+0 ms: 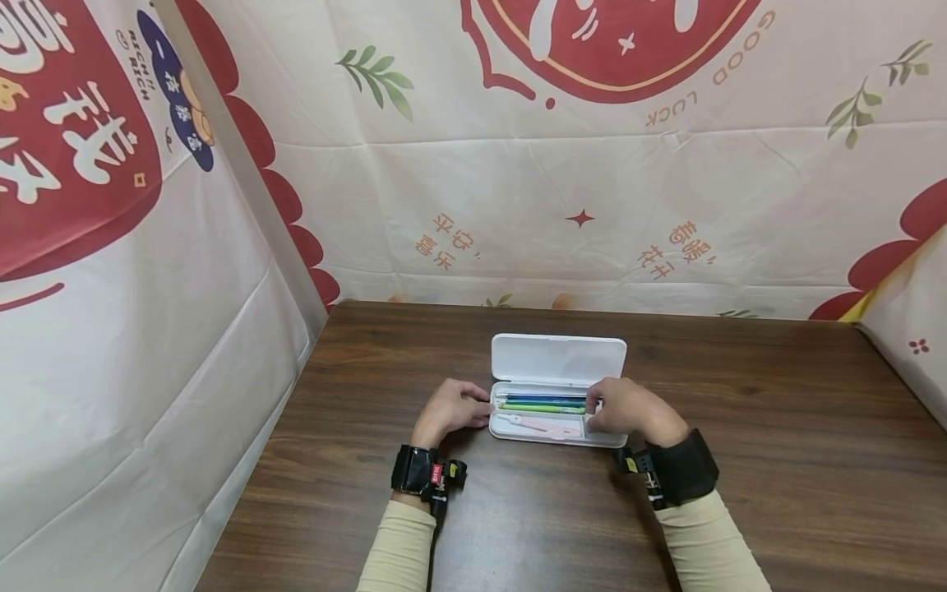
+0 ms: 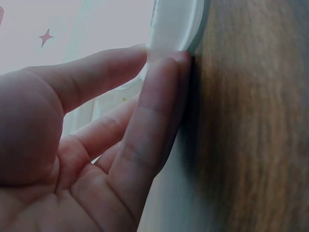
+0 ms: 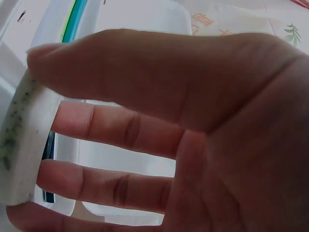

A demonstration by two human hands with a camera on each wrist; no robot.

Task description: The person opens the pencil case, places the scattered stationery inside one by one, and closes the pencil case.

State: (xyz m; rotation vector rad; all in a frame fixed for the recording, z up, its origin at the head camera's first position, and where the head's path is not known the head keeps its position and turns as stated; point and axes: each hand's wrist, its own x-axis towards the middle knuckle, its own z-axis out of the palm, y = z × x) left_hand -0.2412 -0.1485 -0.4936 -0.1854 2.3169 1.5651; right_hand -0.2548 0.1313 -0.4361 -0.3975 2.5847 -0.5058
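A white pencil case [image 1: 558, 360] lies open on the table, its lid tipped back. Blue and green pencils [image 1: 543, 403] lie in its rear compartment, and a pale pink item [image 1: 543, 426], maybe a drawing compass, is in the front one. With thumb and fingers my left hand [image 1: 450, 407] pinches the case's left end; the left wrist view shows the fingertips [image 2: 161, 77] at its edge. My right hand [image 1: 636, 409], over the case's right end, holds a white eraser [image 3: 24, 140] with dark green smudges between thumb and fingers. The head view hides the eraser behind that hand.
The brown wooden table [image 1: 777, 427] spreads around the case. A printed cloth [image 1: 518, 189] hangs along the table's back edge, and another cloth [image 1: 185, 329] hangs at the left side. Each wrist wears a black strap [image 1: 684, 469] with a small camera.
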